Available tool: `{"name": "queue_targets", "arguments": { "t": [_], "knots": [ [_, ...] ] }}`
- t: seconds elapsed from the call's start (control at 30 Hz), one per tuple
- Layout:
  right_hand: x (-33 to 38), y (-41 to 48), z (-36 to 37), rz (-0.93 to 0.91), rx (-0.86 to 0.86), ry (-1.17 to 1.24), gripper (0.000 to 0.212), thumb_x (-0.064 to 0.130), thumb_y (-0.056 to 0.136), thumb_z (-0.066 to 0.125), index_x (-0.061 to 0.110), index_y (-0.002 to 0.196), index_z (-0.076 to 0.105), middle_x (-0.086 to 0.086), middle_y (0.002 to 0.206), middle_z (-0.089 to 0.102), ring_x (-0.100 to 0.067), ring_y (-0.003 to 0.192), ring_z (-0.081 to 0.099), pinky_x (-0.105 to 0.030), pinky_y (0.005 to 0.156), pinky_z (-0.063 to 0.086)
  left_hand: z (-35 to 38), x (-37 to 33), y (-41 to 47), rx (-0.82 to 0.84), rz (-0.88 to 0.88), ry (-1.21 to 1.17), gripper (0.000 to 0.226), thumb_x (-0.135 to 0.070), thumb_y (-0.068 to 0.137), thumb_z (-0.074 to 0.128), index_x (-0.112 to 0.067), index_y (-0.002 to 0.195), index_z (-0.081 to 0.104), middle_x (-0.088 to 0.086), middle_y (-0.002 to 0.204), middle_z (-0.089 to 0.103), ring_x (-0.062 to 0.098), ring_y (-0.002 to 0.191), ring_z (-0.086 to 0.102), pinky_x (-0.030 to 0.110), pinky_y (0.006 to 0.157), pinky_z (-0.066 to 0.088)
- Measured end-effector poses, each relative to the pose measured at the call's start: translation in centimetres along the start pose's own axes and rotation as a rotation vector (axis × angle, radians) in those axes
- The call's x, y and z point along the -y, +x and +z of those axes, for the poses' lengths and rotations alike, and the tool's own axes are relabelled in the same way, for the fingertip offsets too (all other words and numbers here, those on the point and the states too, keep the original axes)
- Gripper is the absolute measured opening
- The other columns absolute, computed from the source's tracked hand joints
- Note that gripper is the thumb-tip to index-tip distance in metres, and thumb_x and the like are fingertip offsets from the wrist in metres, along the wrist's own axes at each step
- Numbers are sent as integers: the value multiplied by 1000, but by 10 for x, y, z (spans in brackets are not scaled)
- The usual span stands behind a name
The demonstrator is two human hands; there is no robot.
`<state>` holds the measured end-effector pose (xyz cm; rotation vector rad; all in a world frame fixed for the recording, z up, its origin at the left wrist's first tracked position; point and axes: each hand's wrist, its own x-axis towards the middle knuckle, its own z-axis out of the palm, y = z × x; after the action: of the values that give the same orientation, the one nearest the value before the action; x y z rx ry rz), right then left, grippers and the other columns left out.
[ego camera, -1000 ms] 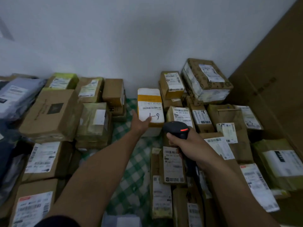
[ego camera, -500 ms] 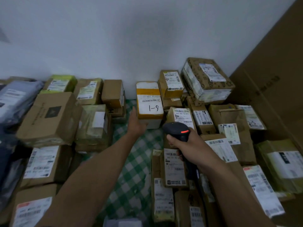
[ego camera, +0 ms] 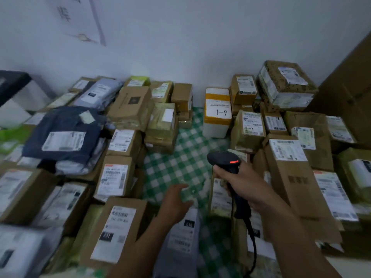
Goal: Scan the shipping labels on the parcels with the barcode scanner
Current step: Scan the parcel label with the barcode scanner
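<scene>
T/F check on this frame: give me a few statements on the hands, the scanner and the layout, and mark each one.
1. The right hand grips the barcode scanner. True.
2. A white box marked 1-9 stands by the back wall. True.
3. The left hand rests on that box. False: it is low in the view, at the top edge of a grey mailer, well apart from the box.
4. The parcels lie on bare wood. False: a green-and-white checked cloth shows between them.
5. A red light shows on the scanner's head. True.
</scene>
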<state>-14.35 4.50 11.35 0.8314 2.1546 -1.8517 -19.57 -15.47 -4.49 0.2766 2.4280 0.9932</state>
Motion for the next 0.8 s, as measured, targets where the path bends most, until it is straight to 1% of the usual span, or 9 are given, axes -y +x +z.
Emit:
{"name": "queue_targets", "arguments": {
  "t": [0.07,0.17,0.27,0.37,0.47,0.53,0.6,0.7,0.8],
  "knots": [
    [-16,-12,9,14,9,-4,33,33,98,71,20,127,60,-4,86,69,-15,62,60,-29,57,51,4,13,-18,26,12,61,64,-33,92,77,-21,148,47,5,153,43,22,140,43,34,115,37],
    [-36,-25,17,23,6,8,37,34,97,72,28,131,57,-8,102,73,-18,70,61,-32,61,51,12,26,-34,68,-13,141,75,-36,92,76,-17,154,39,8,161,32,27,147,33,36,118,30],
    [-52,-34,21,30,-4,12,41,37,95,74,29,131,57,-5,104,74,-19,72,64,-32,63,52,26,36,-45,74,-1,217,85,-39,91,77,-19,159,30,9,169,16,28,156,15,36,122,20],
    [-62,-43,23,16,8,21,39,37,95,74,30,130,58,-4,105,74,-19,74,65,-34,66,52,38,43,-54,23,-44,115,97,-36,88,82,-22,162,21,6,172,-3,27,158,-1,38,123,19],
    [-67,-52,23,-23,22,18,30,33,97,72,34,124,59,-7,104,74,-16,68,62,-34,67,52,43,44,-60,-84,-55,-28,108,-31,82,87,-23,163,16,5,170,-13,26,158,-2,39,121,26],
    [-70,-56,24,-35,18,23,26,31,97,72,35,119,58,-10,103,74,-15,65,62,-34,66,52,46,47,-65,-129,-38,-12,105,-33,85,85,-22,163,15,6,171,-8,27,158,3,40,121,28],
    [-75,-57,26,-38,13,19,29,32,97,73,33,122,58,-11,103,74,-14,63,62,-33,64,53,50,51,-74,-160,-32,27,102,-39,87,81,-20,163,15,6,171,-2,28,156,10,39,122,27],
    [-86,-57,29,-28,10,16,38,34,95,74,27,129,59,-11,101,75,-12,59,62,-33,62,53,58,57,-87,-137,-77,-1,114,-43,77,88,-25,162,15,1,165,3,27,149,21,38,115,36],
    [-93,-53,33,-18,-10,5,41,36,95,74,27,131,58,-7,98,75,-10,59,63,-32,62,54,63,63,-86,-153,-120,-83,115,-35,70,92,-27,161,22,3,157,25,27,141,33,45,112,43]
  ]
}}
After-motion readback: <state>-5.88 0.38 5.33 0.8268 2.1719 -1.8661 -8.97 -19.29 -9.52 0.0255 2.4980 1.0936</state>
